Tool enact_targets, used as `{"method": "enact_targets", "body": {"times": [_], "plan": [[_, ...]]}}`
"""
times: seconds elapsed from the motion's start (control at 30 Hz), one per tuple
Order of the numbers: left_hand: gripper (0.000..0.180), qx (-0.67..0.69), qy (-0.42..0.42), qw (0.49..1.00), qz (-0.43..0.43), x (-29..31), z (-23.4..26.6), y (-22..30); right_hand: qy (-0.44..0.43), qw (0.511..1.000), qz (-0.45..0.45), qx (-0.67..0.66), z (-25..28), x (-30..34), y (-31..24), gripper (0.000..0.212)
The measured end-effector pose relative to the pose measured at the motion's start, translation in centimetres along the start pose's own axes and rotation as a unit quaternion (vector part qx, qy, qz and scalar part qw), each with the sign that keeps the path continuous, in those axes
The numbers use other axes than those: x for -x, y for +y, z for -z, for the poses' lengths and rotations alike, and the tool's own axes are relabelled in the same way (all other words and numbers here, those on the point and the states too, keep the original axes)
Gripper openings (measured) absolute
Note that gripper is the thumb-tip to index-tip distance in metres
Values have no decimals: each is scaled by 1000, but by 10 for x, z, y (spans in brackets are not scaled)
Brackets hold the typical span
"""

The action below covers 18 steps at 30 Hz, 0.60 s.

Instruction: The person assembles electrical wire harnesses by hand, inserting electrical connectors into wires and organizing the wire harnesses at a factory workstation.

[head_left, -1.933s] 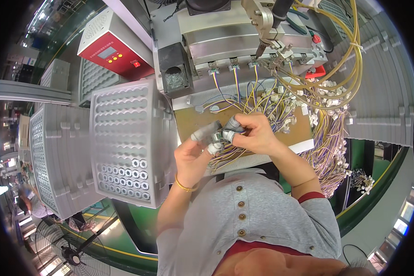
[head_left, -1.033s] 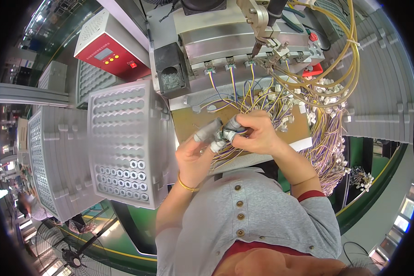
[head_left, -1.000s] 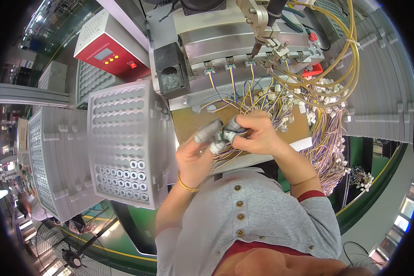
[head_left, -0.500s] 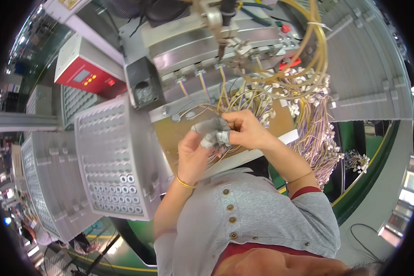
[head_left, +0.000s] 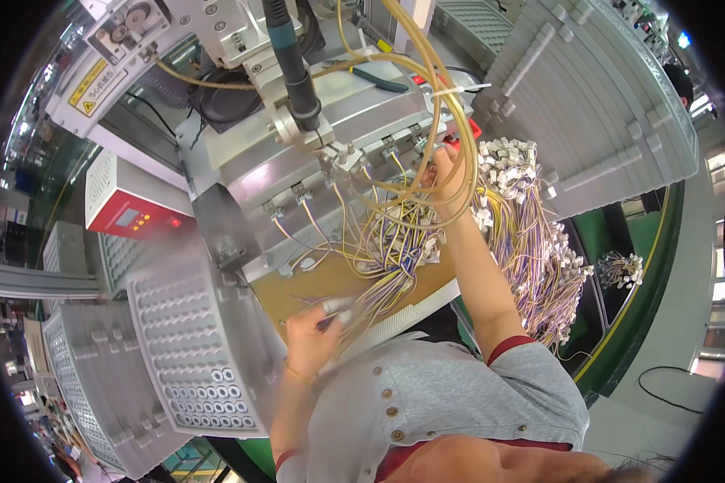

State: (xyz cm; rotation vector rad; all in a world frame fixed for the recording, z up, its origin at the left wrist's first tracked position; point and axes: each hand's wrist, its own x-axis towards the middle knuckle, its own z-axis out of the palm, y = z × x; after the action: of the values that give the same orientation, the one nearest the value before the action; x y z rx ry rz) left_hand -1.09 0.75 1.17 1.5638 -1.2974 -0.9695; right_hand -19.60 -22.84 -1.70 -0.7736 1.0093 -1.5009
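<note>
My left hand [head_left: 312, 336], with white covers on its fingertips, is closed at the near left of the brown board [head_left: 286, 283]. A small dark thing shows between its fingers, too blurred to name. Beside it lie the loose tails of a wire bundle [head_left: 391, 282] in white, yellow and purple. My right hand [head_left: 446, 173] reaches to the right end of the metal fixture [head_left: 342, 121], its fingers bent together at the last clamp. Yellowish tubes [head_left: 469, 153] pass in front of it, and what it grips is hidden. Several wires run from the clamps along the fixture's front.
A machine head with a dark cylinder [head_left: 304, 101] hangs over the fixture. Green-handled pliers [head_left: 379, 80] lie behind. Heaped wires with white connectors [head_left: 532, 233] are at the right. A pale tray of round parts [head_left: 181, 330] and a red-and-white control box [head_left: 133, 205] stand left.
My hands were together over the board. Now the right one has gone away to the fixture's right end, and the left has dropped nearer to me. The whole view has shifted.
</note>
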Motion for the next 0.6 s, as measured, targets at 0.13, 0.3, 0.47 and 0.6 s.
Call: {"method": "enact_targets", "body": {"times": [0.13, 0.3, 0.47, 0.6], "plan": [[22, -208, 19, 975, -77, 4, 22, 7, -13, 1000, -2, 1, 1, 5, -1, 6], [18, -195, 79, 977, -25, 11, 52, 2, -20, 999, -3, 39, 8, -9, 8, 9], [19, -83, 183, 978, 52, 15, 70, -3, -4, 998, -12, 55, 0, 0, 1, 7], [23, -28, 183, 982, 46, 13, 70, -13, 4, 998, -20, 58, 13, -2, 13, 7]]}}
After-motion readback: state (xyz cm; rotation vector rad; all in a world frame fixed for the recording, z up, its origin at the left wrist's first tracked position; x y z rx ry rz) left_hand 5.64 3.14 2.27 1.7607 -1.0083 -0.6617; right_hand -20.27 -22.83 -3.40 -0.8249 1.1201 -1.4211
